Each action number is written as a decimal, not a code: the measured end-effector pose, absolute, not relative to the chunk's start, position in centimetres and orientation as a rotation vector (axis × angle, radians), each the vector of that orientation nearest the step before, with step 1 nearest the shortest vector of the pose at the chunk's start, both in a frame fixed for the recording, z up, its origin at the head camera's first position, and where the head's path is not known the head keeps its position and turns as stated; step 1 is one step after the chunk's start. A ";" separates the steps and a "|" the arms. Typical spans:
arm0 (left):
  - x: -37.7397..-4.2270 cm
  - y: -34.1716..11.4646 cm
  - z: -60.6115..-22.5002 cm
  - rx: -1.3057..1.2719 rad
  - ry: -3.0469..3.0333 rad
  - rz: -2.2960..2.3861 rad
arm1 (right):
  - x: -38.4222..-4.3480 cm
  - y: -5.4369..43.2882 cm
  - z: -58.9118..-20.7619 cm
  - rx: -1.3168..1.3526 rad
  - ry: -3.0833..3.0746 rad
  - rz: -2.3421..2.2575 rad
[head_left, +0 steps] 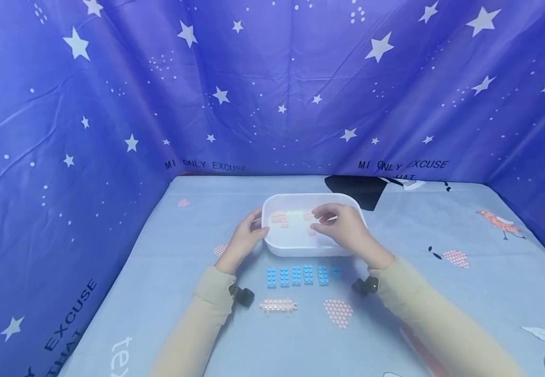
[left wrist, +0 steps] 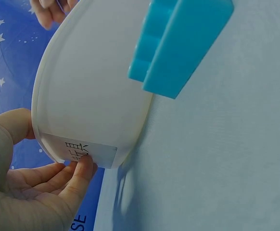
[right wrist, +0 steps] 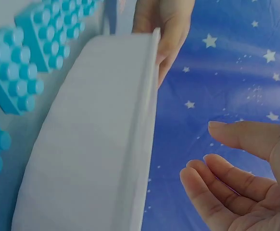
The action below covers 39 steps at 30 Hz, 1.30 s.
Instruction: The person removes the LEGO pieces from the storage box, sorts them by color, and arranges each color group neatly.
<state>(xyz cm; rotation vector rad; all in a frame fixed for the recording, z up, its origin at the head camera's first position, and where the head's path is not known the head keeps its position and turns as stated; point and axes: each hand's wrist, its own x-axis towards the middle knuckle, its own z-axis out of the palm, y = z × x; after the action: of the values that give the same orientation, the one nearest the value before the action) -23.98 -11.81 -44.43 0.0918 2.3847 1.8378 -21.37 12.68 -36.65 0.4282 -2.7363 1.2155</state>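
Six blue toy bricks (head_left: 296, 275) lie near a white tub (head_left: 310, 252); left hand (head_left: 244, 240) grips its side, right hand's (head_left: 345, 228) grip parted above.

left hand (left wrist: 34, 204) gripping the white box (left wrist: 92, 62) at its label (left wrist: 104, 151), blue brick (left wrist: 188, 43) before it, right hand (left wrist: 53, 12) past its rim (left wrist: 37, 86)

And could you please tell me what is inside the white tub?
Several pale orange bricks lie inside the white tub; the right hand hides part of its floor.

I'm seeing the left wrist view's top edge cutting off a blue brick (left wrist: 190, 43) and white tub (left wrist: 92, 82).
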 end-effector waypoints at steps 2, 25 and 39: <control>-24.0 -11.9 -44.5 0.097 2.379 1.845 | -22.0 12.4 -37.0 0.403 -2.757 1.210; -23.8 -11.7 -44.7 0.105 2.368 1.854 | -26.8 11.3 -41.2 0.183 -3.032 1.198; -24.2 -11.9 -44.6 0.093 2.367 1.859 | -27.0 11.1 -41.4 0.198 -3.133 1.085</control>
<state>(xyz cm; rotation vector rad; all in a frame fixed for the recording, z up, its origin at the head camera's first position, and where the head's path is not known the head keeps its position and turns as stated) -24.21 -11.87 -44.59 0.0930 2.3672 1.8592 -27.01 11.14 -41.44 0.1982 -3.1326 1.0849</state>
